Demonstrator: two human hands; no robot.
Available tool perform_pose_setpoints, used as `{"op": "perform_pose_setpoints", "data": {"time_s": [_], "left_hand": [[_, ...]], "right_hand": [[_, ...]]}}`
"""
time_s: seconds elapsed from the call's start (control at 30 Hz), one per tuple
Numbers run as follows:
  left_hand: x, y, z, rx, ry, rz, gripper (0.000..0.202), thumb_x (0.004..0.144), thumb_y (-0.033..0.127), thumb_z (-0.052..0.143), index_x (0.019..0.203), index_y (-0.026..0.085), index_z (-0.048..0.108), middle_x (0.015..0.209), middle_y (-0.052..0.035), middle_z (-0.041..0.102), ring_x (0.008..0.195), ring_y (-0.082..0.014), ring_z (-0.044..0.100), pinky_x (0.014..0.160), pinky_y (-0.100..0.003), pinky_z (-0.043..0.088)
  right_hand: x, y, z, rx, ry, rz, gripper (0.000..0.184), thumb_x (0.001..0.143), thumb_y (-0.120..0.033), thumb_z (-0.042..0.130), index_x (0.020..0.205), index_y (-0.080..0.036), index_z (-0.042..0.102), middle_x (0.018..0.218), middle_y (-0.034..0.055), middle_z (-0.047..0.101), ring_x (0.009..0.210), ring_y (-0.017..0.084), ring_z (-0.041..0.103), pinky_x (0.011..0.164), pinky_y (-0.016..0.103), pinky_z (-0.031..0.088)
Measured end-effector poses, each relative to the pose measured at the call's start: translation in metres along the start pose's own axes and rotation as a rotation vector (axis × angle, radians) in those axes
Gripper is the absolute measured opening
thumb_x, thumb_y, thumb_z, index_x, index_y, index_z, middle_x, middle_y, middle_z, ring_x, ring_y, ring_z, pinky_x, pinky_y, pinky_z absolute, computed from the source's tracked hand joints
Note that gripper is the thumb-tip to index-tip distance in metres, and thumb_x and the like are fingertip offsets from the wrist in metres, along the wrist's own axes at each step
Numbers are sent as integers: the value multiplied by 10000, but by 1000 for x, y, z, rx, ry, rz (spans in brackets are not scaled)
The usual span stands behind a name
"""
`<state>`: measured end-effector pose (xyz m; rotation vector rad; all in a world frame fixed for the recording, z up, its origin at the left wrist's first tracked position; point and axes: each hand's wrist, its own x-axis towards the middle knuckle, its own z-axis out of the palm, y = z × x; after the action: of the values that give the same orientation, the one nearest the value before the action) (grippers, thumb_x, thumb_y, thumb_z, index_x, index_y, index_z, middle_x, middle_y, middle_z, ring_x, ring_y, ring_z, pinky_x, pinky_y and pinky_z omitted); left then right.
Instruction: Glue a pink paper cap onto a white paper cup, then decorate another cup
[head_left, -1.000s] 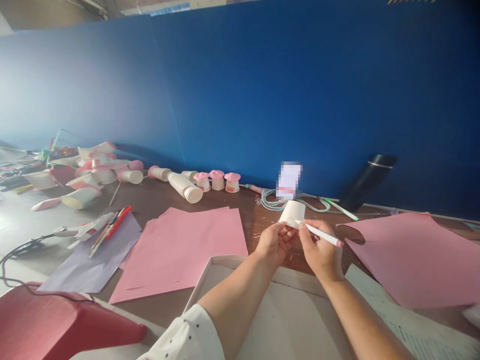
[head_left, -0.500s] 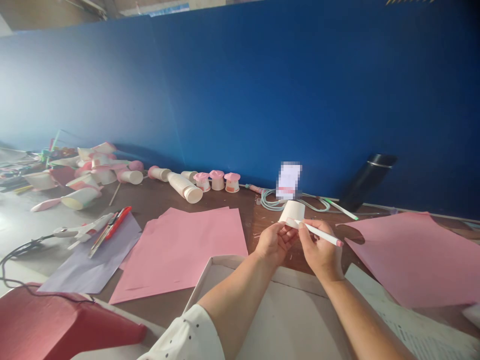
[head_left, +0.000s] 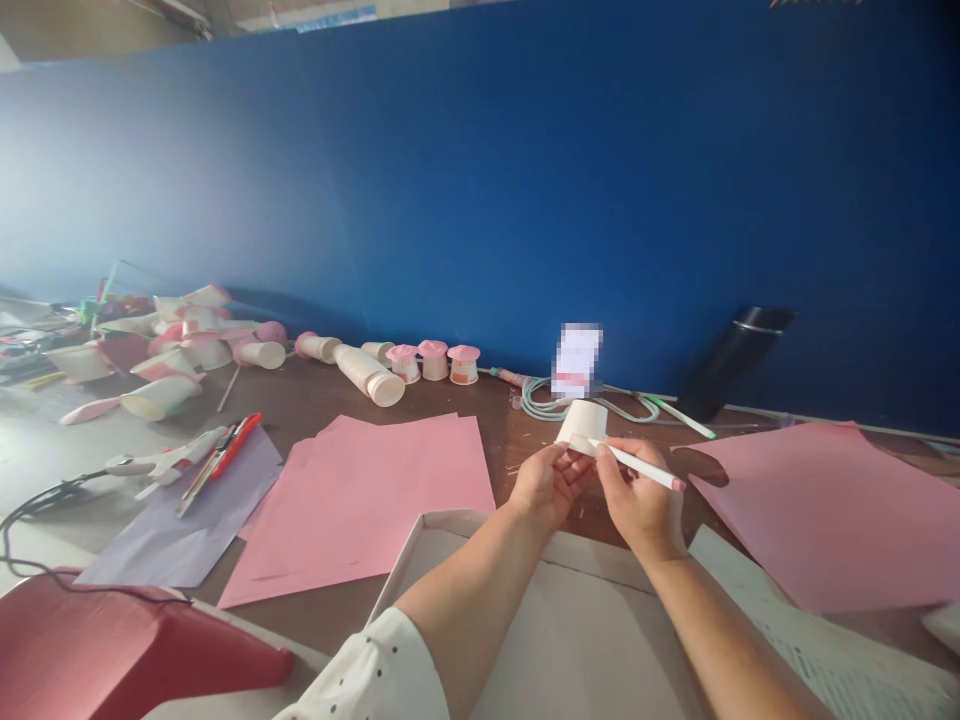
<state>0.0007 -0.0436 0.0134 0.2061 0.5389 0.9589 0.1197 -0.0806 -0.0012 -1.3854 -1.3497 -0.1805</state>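
Note:
My left hand (head_left: 546,486) is closed round the lower edge of a small white paper cup (head_left: 585,421), held upside down above the brown table (head_left: 315,400). My right hand (head_left: 639,500) grips a white pen with a pink end (head_left: 643,468); its tip rests against the cup's side. Both hands hover just beyond the far rim of a shallow white box (head_left: 442,530).
Pink paper sheets lie to the left (head_left: 375,500) and right (head_left: 825,510). Several paper cups and pink-topped cups (head_left: 435,362) line the blue wall. A glue gun (head_left: 161,463), a red cutter (head_left: 225,452), a coiled cable (head_left: 547,405), a black flask (head_left: 739,360) and a red object (head_left: 112,650) surround me.

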Motion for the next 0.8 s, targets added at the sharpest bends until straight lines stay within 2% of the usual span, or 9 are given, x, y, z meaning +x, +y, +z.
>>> {"op": "perform_pose_setpoints", "data": {"time_s": [0.8], "left_hand": [[3, -1, -2, -16, 7, 11, 186, 940, 97, 512, 848, 77, 672, 715, -74, 701, 671, -152, 704, 822, -307, 570]], "right_hand": [[0, 5, 1, 4, 10, -2, 241, 915, -429, 633, 916, -190, 667, 806, 74, 732, 640, 176, 681, 602, 285, 555]]}}
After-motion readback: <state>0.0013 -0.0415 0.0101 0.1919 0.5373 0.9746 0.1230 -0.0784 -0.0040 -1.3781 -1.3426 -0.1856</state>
